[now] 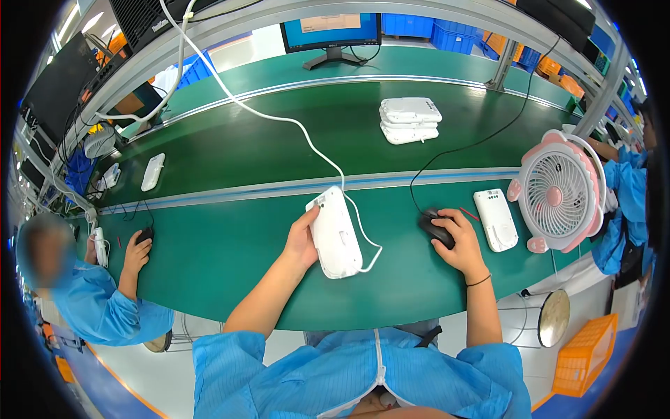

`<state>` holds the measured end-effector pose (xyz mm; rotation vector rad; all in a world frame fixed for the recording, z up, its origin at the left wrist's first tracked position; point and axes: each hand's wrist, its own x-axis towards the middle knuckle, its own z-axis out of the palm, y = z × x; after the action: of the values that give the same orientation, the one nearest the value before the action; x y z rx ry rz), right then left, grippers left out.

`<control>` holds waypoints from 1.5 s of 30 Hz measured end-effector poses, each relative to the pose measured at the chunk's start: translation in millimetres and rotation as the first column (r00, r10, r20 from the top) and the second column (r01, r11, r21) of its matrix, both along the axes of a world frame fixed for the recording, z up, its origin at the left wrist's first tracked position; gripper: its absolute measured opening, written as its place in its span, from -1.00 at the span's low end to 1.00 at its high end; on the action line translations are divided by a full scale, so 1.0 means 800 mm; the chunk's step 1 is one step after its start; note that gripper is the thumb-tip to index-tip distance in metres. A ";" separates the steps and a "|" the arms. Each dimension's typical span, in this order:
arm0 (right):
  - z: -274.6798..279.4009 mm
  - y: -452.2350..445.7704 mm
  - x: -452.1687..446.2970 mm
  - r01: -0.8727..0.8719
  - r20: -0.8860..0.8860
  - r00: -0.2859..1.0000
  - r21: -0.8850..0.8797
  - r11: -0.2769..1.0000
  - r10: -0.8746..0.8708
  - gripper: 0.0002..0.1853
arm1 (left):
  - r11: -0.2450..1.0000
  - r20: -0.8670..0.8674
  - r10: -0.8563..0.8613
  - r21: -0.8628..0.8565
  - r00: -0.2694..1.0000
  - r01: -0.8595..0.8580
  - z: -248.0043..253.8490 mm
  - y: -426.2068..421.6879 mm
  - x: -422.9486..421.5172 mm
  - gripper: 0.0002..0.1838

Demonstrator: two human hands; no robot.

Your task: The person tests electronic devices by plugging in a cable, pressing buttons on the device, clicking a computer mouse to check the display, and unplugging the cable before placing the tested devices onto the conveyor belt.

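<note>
My left hand [303, 239] is closed on the left edge of a white handheld plastic device [336, 237], which is tilted over the green bench top. A white cable [296, 124] hangs down from above, and its looped end meets the device near its lower right corner. My right hand [457, 241] rests over a black computer mouse [437, 227], fingers curled on it. Just right of that hand, a similar white device [496, 220] lies on the bench. A thin red stick [469, 214] lies between the mouse and that device.
A pink and white fan [556, 195] stands at the right. White devices are stacked [410, 120] on the dark green belt [279, 150]; another device [153, 172] lies farther left. A monitor [331, 35] stands at the back. A co-worker [105, 293] in blue sits at the left.
</note>
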<state>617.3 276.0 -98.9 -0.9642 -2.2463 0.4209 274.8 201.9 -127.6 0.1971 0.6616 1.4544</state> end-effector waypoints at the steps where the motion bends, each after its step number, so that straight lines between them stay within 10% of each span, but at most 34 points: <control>1: 0.003 -0.002 -0.002 0.014 -0.009 1.000 0.062 0.998 -0.013 -0.47 | 1.000 0.032 0.017 0.009 0.999 -0.017 0.001 0.002 0.000 -0.57; 5: 0.016 -0.015 -0.013 0.116 -0.178 0.982 0.299 0.947 -0.064 -0.53 | 0.995 0.109 0.103 -0.019 0.989 -0.102 0.005 0.008 -0.002 -0.57; 10: 0.032 -0.041 -0.083 -0.273 0.021 0.961 -0.093 0.958 0.276 -0.76 | 0.995 0.079 0.094 0.006 0.992 -0.095 0.013 0.007 0.009 -0.51; 14: 0.060 -0.054 -0.161 -0.142 -0.190 0.973 -0.064 0.988 0.128 -0.74 | 0.995 0.051 0.095 -0.002 0.994 -0.095 0.010 0.003 0.010 -0.47; 20: 0.046 -0.062 -0.229 -0.228 -0.165 0.952 0.185 0.956 0.259 -0.79 | 0.999 0.106 0.042 0.026 0.993 -0.045 0.005 -0.004 0.011 -0.44; 28: 0.044 -0.073 -0.231 -0.185 -0.549 0.737 0.395 0.900 0.393 -0.71 | 1.000 0.261 -0.026 0.019 0.965 0.022 0.006 -0.006 0.032 -0.44; 34: 0.046 -0.037 -0.175 -0.270 -0.695 0.620 0.245 0.931 0.363 -0.79 | 0.984 -0.322 0.172 0.008 0.931 -0.179 0.032 0.054 -0.047 -0.56; 38: -0.031 -0.021 -0.162 -0.313 -0.489 0.822 0.038 0.949 0.291 -0.87 | 0.955 -0.733 0.255 0.088 0.631 -0.283 -0.002 0.169 -0.179 -0.54; 40: -0.033 -0.022 -0.170 -0.366 -0.365 0.868 -0.011 0.930 0.337 -0.87 | 0.900 -0.939 0.313 0.247 0.139 -0.359 0.023 0.202 -0.196 -0.45; 41: -0.037 -0.023 -0.174 -0.372 -0.406 0.851 -0.017 0.928 0.334 -0.87 | 0.894 -0.920 0.306 0.367 -0.246 -0.259 0.006 0.227 -0.237 -0.40; 45: -0.045 -0.011 -0.175 -0.388 -0.430 0.830 0.014 0.922 0.356 -0.93 | 0.946 -0.562 -0.291 -0.049 -0.774 -0.320 -0.002 0.283 -0.254 -0.37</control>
<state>477.2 267.3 -135.0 -0.4000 -2.0101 0.8110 71.6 428.2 -129.2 1.7163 2.8012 0.2564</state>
